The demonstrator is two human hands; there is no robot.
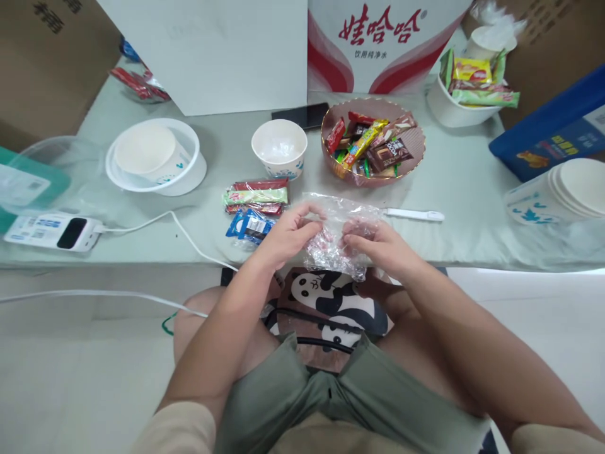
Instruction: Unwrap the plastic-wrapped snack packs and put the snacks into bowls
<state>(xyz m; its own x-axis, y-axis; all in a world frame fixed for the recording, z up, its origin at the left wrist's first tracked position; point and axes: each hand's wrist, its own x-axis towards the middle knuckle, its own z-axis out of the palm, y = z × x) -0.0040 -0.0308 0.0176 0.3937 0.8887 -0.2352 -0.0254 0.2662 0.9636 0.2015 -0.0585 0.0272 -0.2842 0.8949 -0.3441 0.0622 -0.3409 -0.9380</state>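
A crumpled clear plastic bag (334, 251) lies between my hands at the front edge of the table. My left hand (293, 232) is closed on its left side, thumb and fingers curled together. On the opposite side my right hand (378, 243) grips the bag, with the fingertips showing through the film. Just left of my left hand are snack bars (256, 197) in red and green wrappers, and a blue packet (249, 226) in front of them. A white plastic knife (414, 215) lies flat beyond my right hand, its left end close to the bag.
Behind the bag stand a paper cup (279, 144) and a pink bowl (329, 156) of wrapped snacks. A white bowl with a cup in it (196, 173) and a power bank (51, 231) with a cable are leftward. Stacked paper cups (532, 200) and a blue box (534, 142) stand right.
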